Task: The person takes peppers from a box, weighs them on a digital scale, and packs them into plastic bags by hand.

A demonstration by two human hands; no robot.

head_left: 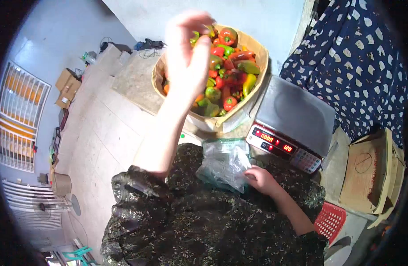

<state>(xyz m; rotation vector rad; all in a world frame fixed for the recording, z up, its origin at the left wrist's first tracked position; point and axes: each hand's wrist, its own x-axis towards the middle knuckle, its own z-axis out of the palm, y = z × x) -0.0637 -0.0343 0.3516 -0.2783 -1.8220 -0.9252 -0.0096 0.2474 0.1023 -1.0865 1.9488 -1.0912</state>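
Observation:
My left hand (190,48) is raised over the left side of a round basket (262,51) heaped with red, green and yellow peppers (230,66). Its fingers are slightly blurred, but thumb and fingers stand apart with nothing visible between them. The hand hides some of the peppers and part of the basket's rim. Low at my lap, my right hand (261,179) is closed on the edge of a clear plastic bag (226,164). The bag looks crumpled, and I see no peppers in it.
Right of the basket stands a digital scale (297,115) with red lit digits. Beyond it hangs dark patterned cloth (346,57). A cardboard box (363,173) and a red perforated plastic piece (330,221) are at the lower right. Tiled floor (106,124) stretches left.

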